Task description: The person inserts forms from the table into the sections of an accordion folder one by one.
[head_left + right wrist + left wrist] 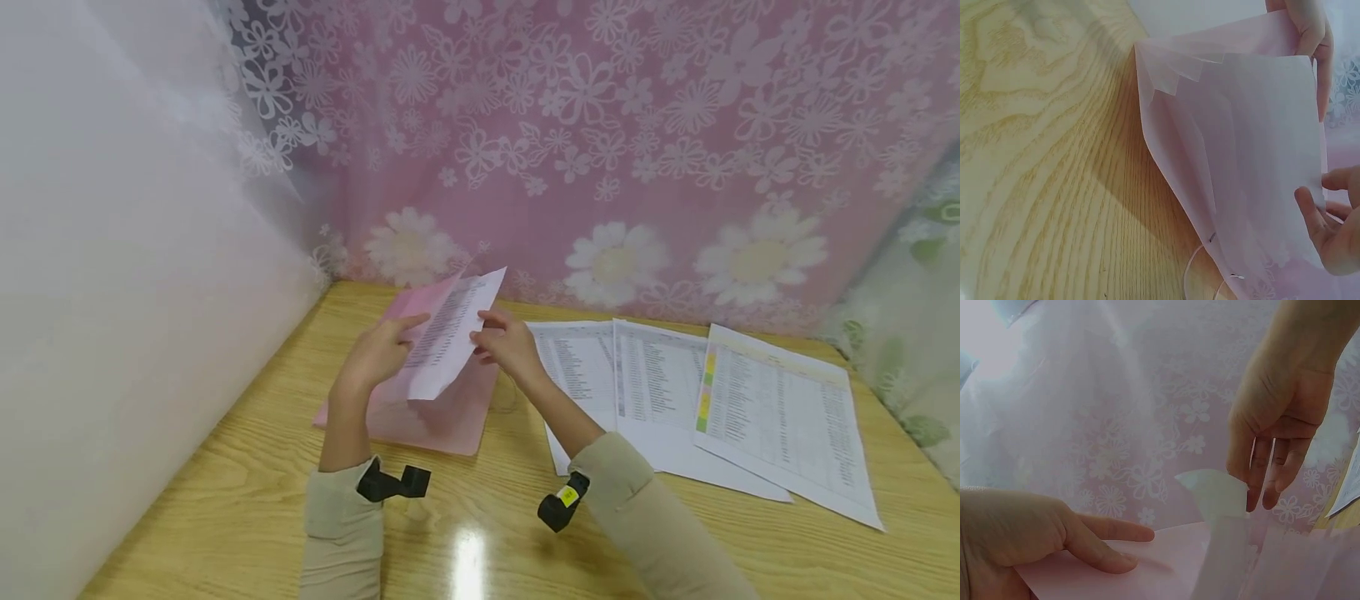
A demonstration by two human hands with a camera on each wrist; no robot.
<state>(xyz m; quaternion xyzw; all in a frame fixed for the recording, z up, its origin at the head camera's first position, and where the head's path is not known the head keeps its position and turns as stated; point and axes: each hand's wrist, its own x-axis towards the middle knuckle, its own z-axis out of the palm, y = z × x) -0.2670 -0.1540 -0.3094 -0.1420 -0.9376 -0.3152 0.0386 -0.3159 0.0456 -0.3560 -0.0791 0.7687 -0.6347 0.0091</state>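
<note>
A pink folder [450, 429] with clear inner sleeves lies opened on the wooden table. Above it stands a tilted white printed sheet [453, 342], its plain back [1272, 125] facing the right wrist camera. My right hand [510, 346] pinches the sheet's right edge between thumb and fingers. At the folder's left side, my left hand [378, 354] grips the raised pink cover [1085, 581], thumb on one face and some fingers behind it. Whether the sheet is inside a sleeve or beside it, I cannot tell.
To the right, overlapping printed sheets lie on the table: one at the left [577, 367], one in the middle [660, 392] and one with a coloured strip [780, 417]. A floral pink curtain [525, 167] hangs behind. A white wall [150, 208] borders the left.
</note>
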